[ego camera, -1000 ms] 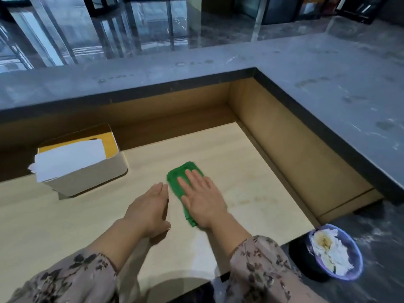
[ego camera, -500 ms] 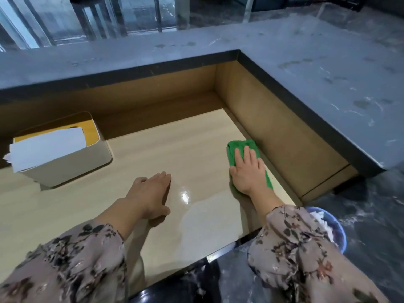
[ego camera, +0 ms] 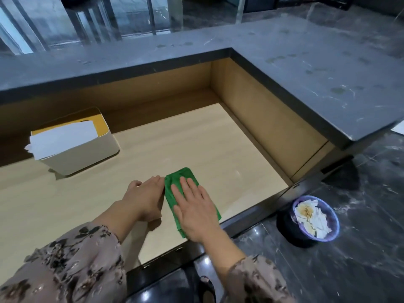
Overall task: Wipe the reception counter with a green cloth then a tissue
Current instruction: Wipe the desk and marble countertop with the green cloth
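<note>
A folded green cloth [ego camera: 175, 182] lies flat on the pale wooden counter [ego camera: 196, 145], near its front edge. My right hand [ego camera: 194, 206] presses on the cloth with straight, spread fingers and covers most of it. Just left of the cloth, my left hand [ego camera: 145, 197] rests on the counter on its edge, fingertips close to the cloth's left side. A beige tissue box [ego camera: 87, 149] with a white tissue [ego camera: 63, 138] lying across its top stands at the counter's left rear.
A raised grey stone ledge [ego camera: 306, 79] wraps the counter at the back and right, above brown side walls. On the dark floor to the right stands a purple-lined bin [ego camera: 328, 235] holding crumpled white tissues.
My right hand has slid the green cloth leftward from the counter's right wall to beside my left hand. The left hand has stayed in place.
</note>
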Available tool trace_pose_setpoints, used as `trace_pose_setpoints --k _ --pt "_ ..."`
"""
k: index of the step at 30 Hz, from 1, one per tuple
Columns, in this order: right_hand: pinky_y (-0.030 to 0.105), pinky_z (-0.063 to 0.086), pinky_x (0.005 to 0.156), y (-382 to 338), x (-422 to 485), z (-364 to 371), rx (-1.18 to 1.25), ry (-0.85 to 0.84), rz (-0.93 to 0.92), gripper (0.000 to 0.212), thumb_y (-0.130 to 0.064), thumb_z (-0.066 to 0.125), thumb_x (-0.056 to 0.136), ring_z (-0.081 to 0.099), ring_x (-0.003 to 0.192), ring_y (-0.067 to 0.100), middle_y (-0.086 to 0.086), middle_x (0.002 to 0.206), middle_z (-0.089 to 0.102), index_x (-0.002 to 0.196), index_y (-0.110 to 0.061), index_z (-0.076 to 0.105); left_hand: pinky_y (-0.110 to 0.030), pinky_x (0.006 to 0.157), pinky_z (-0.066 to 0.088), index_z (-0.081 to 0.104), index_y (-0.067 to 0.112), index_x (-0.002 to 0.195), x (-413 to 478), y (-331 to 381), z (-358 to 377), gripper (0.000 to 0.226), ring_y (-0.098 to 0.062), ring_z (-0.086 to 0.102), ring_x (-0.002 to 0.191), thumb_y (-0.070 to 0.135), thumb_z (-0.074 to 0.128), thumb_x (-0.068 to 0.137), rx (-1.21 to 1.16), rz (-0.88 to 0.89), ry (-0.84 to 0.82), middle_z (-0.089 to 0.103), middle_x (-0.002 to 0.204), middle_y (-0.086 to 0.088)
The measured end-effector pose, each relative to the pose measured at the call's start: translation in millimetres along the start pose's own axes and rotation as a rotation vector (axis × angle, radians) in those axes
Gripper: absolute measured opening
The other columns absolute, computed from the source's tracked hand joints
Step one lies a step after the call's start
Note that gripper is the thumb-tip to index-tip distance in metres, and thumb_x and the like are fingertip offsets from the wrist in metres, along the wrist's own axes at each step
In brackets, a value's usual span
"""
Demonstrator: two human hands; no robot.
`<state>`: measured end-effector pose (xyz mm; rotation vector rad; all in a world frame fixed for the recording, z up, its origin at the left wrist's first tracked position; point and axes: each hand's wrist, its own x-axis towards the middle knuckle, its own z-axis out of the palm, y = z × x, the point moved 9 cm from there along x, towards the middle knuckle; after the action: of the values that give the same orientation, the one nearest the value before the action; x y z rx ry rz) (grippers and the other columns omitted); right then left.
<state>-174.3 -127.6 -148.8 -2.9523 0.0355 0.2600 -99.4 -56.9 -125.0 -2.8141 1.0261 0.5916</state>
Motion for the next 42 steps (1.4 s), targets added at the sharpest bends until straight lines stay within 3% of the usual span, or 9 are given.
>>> trace_pose_setpoints --k 8,13,18,24,26,30,34,37,42 --pt "0.038 0.003 0.119 195 -24 -33 -0.101 0.059 0.307 0.057 -0.044 0.008 0.1 -0.007 0.148 0.02 0.003 0.16 -0.008 0.152 -0.024 -0.003 -0.033 0.089 0.03 0.04 0.025 0.108 7 5 5 0.066 -0.011 0.049 0.107 0.037 0.075 0.054 0.141 -0.026 -0.047 0.04 0.105 0.009" --pt "0.042 0.017 0.116 233 -28 -37 0.02 0.044 0.424 0.056 -0.041 0.018 0.102 -0.001 0.148 0.017 -0.001 0.161 -0.006 0.153 -0.025 0.002 -0.033 0.086 0.028 0.041 0.026 0.11 8 2 6 0.065 -0.011 0.049 0.109 0.04 0.074 0.057 0.138 -0.013 -0.029 0.042 0.107 0.01" --pt "0.041 0.0 0.12 193 -34 -27 0.027 0.034 0.579 0.057 -0.04 0.012 0.101 -0.012 0.147 0.021 0.006 0.16 -0.014 0.152 -0.022 -0.009 -0.039 0.102 0.025 0.038 0.023 0.129 2 0 6 0.071 -0.013 0.045 0.123 0.046 0.068 0.069 0.092 0.022 -0.035 0.043 0.129 0.006" --pt "0.046 -0.005 0.119 61 -45 -5 0.008 0.041 0.474 0.058 -0.042 0.007 0.1 -0.02 0.144 0.027 0.011 0.153 -0.026 0.144 -0.02 -0.023 -0.041 0.111 0.017 0.032 0.022 0.137 -16 -10 12 0.064 -0.013 0.042 0.13 0.027 0.057 0.079 0.049 0.029 0.004 0.038 0.137 0.004" --pt "0.047 -0.004 0.119 9 -46 8 0.031 0.029 0.406 0.058 -0.041 0.009 0.099 -0.012 0.146 0.029 0.013 0.155 -0.018 0.149 -0.019 -0.01 -0.042 0.109 0.019 0.034 0.024 0.134 -23 -16 14 0.061 -0.013 0.046 0.125 0.022 0.056 0.077 0.035 0.026 0.014 0.042 0.131 0.007" --pt "0.048 0.016 0.115 -50 -46 22 0.118 0.001 0.24 0.058 -0.039 0.026 0.091 0.034 0.14 0.03 0.013 0.151 0.035 0.142 -0.017 0.042 -0.042 0.099 0.025 0.042 0.028 0.108 -31 -21 10 0.03 -0.015 0.059 0.105 0.025 0.05 0.08 -0.013 0.03 0.104 0.048 0.102 0.008" --pt "0.04 -0.012 0.116 -24 -49 13 -0.04 -0.018 -0.01 0.06 -0.049 -0.003 0.094 -0.014 0.146 0.019 -0.001 0.158 -0.014 0.15 -0.029 -0.005 -0.043 0.098 0.024 0.042 0.028 0.109 -33 -17 10 0.027 -0.018 0.058 0.107 0.026 0.047 0.082 0.015 0.029 0.069 0.05 0.104 0.006" --pt "0.044 -0.005 0.118 38 -53 -4 -0.103 0.048 0.05 0.063 -0.054 -0.019 0.088 -0.014 0.144 0.018 -0.001 0.155 -0.015 0.146 -0.03 -0.01 -0.044 0.103 0.021 0.041 0.027 0.116 -33 -7 11 0.042 -0.018 0.054 0.114 0.025 0.055 0.077 0.079 0.035 -0.005 0.051 0.111 0.006" --pt "0.04 -0.003 0.12 161 -63 -22 -0.114 -0.053 0.396 0.06 -0.047 0.005 0.098 -0.013 0.146 0.02 0.005 0.157 -0.018 0.15 -0.023 -0.012 -0.043 0.107 0.019 0.043 0.025 0.118 -34 14 7 0.045 -0.019 0.052 0.112 0.021 0.058 0.076 0.116 0.065 -0.024 0.055 0.109 0.003"
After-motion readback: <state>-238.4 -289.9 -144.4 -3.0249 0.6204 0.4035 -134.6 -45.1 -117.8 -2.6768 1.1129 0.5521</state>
